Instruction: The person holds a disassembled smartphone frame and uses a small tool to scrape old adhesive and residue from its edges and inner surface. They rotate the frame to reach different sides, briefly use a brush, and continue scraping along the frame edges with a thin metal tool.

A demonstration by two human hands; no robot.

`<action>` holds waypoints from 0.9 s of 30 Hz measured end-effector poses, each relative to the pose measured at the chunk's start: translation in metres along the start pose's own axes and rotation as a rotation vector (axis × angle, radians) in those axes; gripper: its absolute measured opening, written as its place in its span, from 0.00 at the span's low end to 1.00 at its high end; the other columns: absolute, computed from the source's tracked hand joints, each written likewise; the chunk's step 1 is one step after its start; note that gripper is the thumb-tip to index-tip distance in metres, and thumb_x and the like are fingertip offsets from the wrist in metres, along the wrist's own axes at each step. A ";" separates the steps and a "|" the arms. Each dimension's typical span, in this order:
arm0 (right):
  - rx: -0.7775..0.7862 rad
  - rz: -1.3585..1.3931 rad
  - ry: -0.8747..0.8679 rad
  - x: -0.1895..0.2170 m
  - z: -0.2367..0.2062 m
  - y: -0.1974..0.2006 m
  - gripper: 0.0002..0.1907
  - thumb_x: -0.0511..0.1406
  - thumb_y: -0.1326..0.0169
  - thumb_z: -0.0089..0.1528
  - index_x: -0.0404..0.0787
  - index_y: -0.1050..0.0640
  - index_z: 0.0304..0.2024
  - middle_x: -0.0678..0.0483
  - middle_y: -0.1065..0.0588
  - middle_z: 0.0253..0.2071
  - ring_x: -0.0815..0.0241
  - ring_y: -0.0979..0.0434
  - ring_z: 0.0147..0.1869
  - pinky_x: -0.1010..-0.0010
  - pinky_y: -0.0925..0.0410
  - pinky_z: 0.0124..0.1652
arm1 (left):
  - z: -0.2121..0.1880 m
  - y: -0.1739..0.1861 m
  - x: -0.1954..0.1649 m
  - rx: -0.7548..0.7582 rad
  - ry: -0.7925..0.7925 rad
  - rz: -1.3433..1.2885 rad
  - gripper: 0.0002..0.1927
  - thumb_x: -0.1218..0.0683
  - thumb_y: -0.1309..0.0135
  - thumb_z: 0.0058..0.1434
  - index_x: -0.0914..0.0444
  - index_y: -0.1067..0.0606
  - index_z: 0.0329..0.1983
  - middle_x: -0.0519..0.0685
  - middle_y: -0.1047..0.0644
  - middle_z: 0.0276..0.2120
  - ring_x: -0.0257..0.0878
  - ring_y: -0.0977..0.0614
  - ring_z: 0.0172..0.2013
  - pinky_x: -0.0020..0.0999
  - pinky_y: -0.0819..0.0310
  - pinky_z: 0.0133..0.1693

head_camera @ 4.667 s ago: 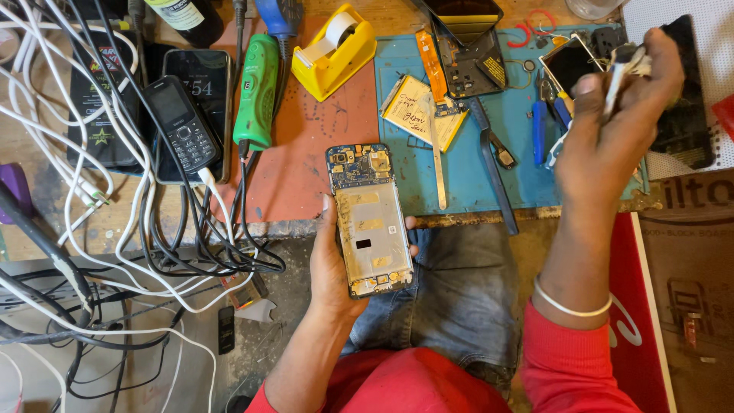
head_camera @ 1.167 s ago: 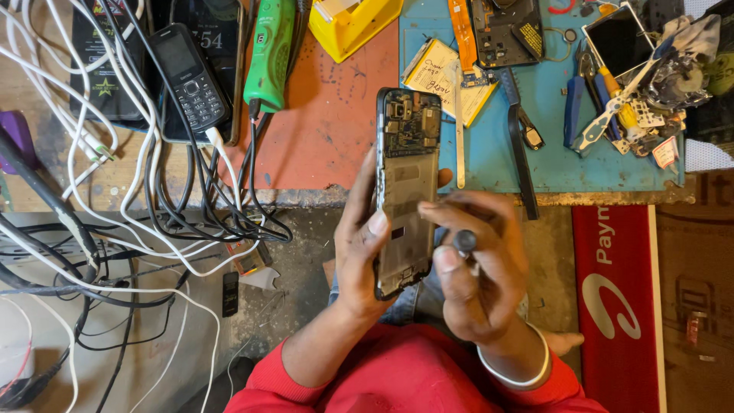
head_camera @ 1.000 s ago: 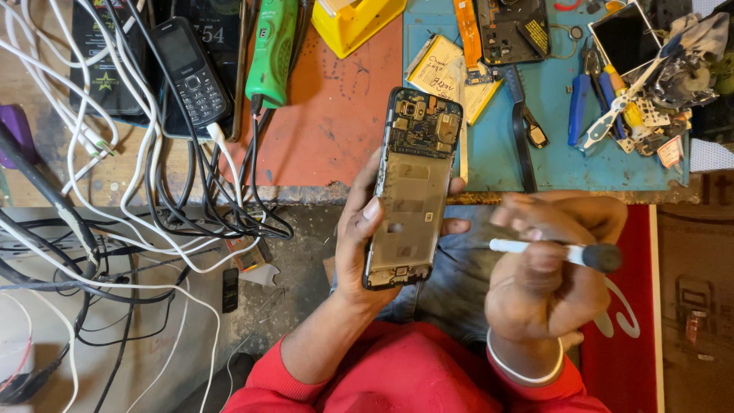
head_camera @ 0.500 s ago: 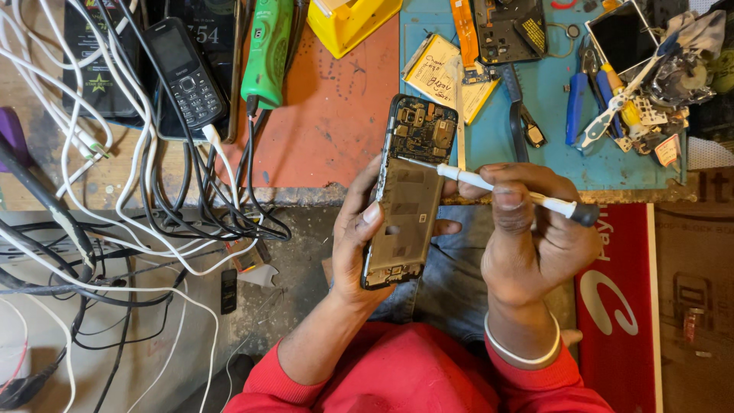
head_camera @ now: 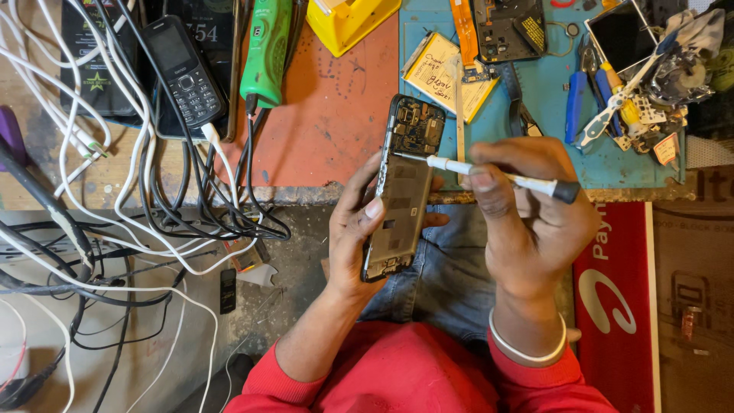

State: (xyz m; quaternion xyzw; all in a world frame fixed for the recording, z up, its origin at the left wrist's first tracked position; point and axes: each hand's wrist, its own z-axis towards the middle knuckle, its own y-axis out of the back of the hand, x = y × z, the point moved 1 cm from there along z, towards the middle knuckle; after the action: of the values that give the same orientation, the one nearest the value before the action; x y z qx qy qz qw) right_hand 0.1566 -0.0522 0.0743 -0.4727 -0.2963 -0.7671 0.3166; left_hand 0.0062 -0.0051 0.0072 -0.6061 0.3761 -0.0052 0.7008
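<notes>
Cluttered repair bench, orange and blue mats up top, jeans and a bit of floor below. Left hand (head_camera: 359, 229) is wrapped round an opened phone (head_camera: 401, 187), back cover off and guts showing, thumb lying along the near edge and fingers curled behind it. It's held upright-ish over the lap, just off the bench edge, top end tilted toward the mats. Right hand (head_camera: 527, 214) pinches a thin screwdriver (head_camera: 497, 174), white shaft with a dark cap, fingers closed on the middle of it, tip touching the phone just below the board (head_camera: 417, 126) near the top.

My read on handling: phone looks light and stiff, but the bare board and any flex cables are fragile, so the frame edges are the place to hold it, which is what's going on. Driver is skinny and probably rolls easily in the fingers.

Left wrist is bent back with the forearm coming up from the red sleeve; right wrist is cocked inward with a white bangle (head_camera: 527, 348) on it.

Around it: tangle of cables (head_camera: 153, 199) left, keypad phone (head_camera: 183, 73), green tool (head_camera: 266, 50), yellow tape holder (head_camera: 352, 19), tweezers and blue-handled tools (head_camera: 604, 107) right.
</notes>
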 end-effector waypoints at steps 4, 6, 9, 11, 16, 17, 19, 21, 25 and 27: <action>0.073 0.187 0.008 0.014 0.020 -0.007 0.16 0.32 0.38 0.64 0.33 0.28 0.50 0.53 0.23 0.42 0.67 0.21 0.47 0.78 0.26 0.46 | 0.007 0.008 -0.004 -0.031 -0.030 0.092 0.37 0.51 0.47 0.69 0.69 0.44 0.76 0.63 0.33 0.66 0.60 0.25 0.64 0.61 0.22 0.56; 0.138 0.203 -0.033 0.019 0.032 -0.010 0.15 0.34 0.38 0.63 0.36 0.28 0.48 0.55 0.23 0.41 0.70 0.20 0.47 0.80 0.25 0.46 | 0.011 0.010 -0.007 -0.045 -0.047 0.105 0.37 0.51 0.47 0.68 0.68 0.44 0.75 0.61 0.33 0.67 0.60 0.25 0.63 0.60 0.21 0.54; 0.195 -0.172 0.075 0.025 0.048 -0.011 0.13 0.34 0.35 0.62 0.33 0.25 0.42 0.53 0.22 0.35 0.67 0.21 0.37 0.77 0.29 0.37 | 0.014 0.010 -0.009 -0.052 -0.057 0.105 0.38 0.49 0.48 0.67 0.67 0.45 0.75 0.61 0.32 0.66 0.60 0.24 0.61 0.59 0.21 0.52; 0.251 -0.432 0.218 0.028 0.057 -0.010 0.12 0.35 0.34 0.62 0.33 0.23 0.37 0.51 0.24 0.29 0.62 0.24 0.30 0.71 0.33 0.31 | 0.016 0.008 -0.011 -0.049 -0.056 0.111 0.38 0.47 0.48 0.67 0.67 0.45 0.75 0.62 0.31 0.64 0.59 0.24 0.61 0.59 0.20 0.52; 0.397 -0.742 0.482 0.030 0.070 -0.009 0.18 0.42 0.36 0.66 0.38 0.21 0.26 0.51 0.30 0.21 0.50 0.29 0.26 0.59 0.38 0.26 | 0.017 0.006 -0.017 -0.075 -0.009 0.124 0.39 0.45 0.49 0.67 0.66 0.45 0.76 0.63 0.30 0.63 0.58 0.24 0.60 0.57 0.21 0.52; 0.429 -0.732 0.494 0.031 0.072 -0.009 0.18 0.43 0.36 0.66 0.38 0.22 0.26 0.50 0.30 0.22 0.49 0.28 0.27 0.58 0.37 0.27 | 0.017 0.006 -0.018 -0.079 -0.003 0.137 0.39 0.45 0.49 0.66 0.66 0.45 0.76 0.63 0.30 0.63 0.58 0.24 0.60 0.57 0.21 0.53; 0.496 -0.704 0.527 0.032 0.076 -0.009 0.19 0.43 0.37 0.66 0.38 0.22 0.27 0.50 0.28 0.24 0.48 0.27 0.28 0.58 0.36 0.29 | 0.017 0.006 -0.019 -0.089 -0.001 0.164 0.40 0.45 0.49 0.66 0.66 0.45 0.76 0.62 0.30 0.63 0.58 0.24 0.61 0.57 0.21 0.53; 0.523 -0.700 0.527 0.033 0.078 -0.011 0.18 0.43 0.36 0.65 0.38 0.22 0.27 0.49 0.28 0.25 0.47 0.26 0.30 0.57 0.35 0.30 | 0.018 0.006 -0.019 -0.082 0.003 0.156 0.39 0.45 0.49 0.66 0.67 0.44 0.75 0.62 0.30 0.62 0.58 0.24 0.61 0.57 0.21 0.53; 0.531 -0.620 0.568 0.035 0.080 -0.012 0.12 0.40 0.36 0.64 0.39 0.21 0.34 0.50 0.27 0.32 0.47 0.25 0.38 0.57 0.33 0.36 | 0.018 0.006 -0.019 -0.105 0.015 0.135 0.39 0.45 0.48 0.65 0.65 0.44 0.75 0.62 0.30 0.62 0.58 0.23 0.60 0.58 0.21 0.53; 0.559 -0.549 0.593 0.036 0.082 -0.010 0.09 0.38 0.36 0.64 0.39 0.20 0.39 0.50 0.28 0.35 0.46 0.25 0.42 0.57 0.32 0.41 | 0.018 0.006 -0.018 -0.110 0.014 0.129 0.40 0.45 0.47 0.64 0.64 0.44 0.75 0.61 0.30 0.62 0.58 0.23 0.59 0.57 0.21 0.52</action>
State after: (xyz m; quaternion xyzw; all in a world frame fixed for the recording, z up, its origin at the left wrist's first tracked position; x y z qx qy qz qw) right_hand 0.1802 0.0081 0.1364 -0.0353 -0.5014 -0.8150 0.2883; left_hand 0.0001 0.0202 0.0115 -0.6183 0.4189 0.0562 0.6626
